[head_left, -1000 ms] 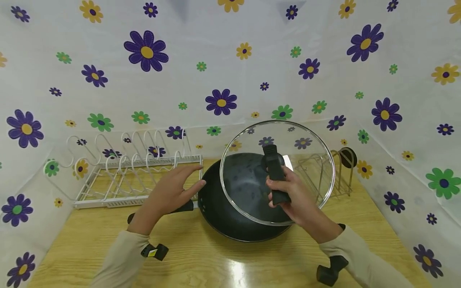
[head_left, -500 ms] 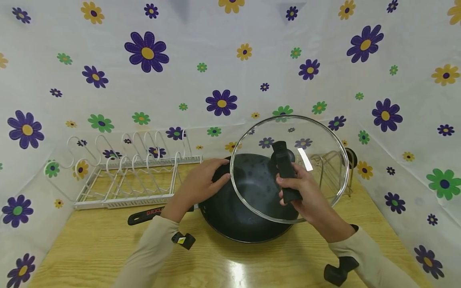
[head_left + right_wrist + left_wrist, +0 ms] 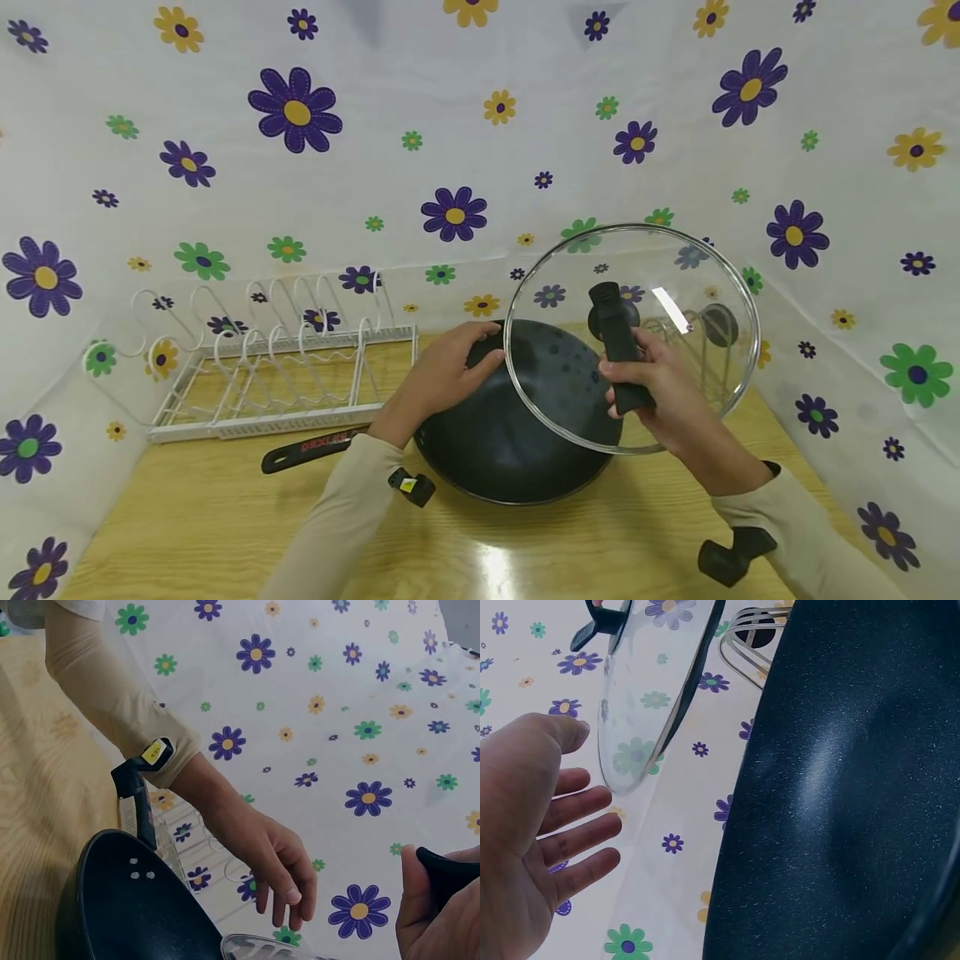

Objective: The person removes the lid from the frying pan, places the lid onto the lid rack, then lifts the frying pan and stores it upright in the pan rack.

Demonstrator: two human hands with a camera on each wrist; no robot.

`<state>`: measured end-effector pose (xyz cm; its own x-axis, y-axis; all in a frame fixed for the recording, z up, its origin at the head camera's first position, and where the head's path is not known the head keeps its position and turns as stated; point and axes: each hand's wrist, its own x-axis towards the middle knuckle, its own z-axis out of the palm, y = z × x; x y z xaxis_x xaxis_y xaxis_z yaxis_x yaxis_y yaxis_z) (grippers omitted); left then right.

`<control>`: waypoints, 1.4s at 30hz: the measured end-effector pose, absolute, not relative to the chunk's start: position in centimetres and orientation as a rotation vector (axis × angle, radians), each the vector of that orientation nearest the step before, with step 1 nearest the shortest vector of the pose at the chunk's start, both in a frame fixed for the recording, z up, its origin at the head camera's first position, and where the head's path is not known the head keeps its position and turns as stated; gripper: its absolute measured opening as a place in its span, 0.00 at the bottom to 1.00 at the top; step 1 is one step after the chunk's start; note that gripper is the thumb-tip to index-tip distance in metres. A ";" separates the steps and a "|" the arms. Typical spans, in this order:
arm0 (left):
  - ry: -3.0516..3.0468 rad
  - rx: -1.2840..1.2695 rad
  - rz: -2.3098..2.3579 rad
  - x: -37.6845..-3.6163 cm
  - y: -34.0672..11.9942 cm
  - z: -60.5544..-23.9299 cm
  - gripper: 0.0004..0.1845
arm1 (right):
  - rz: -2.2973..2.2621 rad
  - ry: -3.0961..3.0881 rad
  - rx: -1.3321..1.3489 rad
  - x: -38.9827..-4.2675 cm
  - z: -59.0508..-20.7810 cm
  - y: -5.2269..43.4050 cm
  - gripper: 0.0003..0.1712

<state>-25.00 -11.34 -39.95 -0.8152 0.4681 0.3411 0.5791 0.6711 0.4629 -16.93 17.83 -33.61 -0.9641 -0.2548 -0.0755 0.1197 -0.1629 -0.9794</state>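
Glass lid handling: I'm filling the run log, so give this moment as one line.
right hand: grips glass lid handle, lid raised and tilted | left hand: open at wok far rim | white dish rack: left of wok

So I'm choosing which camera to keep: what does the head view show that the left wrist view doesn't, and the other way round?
Only the head view shows the white wire dish rack, the wooden table and the right hand gripping the lid's black handle. Only the left wrist view shows the left hand's open palm. Both show the black wok and the round glass lid.
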 end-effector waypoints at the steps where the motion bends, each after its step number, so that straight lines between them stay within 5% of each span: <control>1: -2.688 -0.854 -0.846 -25.1 -11.3 -40.1 0.26 | -2.218 1.861 -0.148 -17.0 -33.5 18.0 0.33; 42: -2.810 -1.072 -1.180 -32.1 -2.6 -40.9 0.28 | -2.152 2.110 -0.083 -17.5 -30.9 25.7 0.38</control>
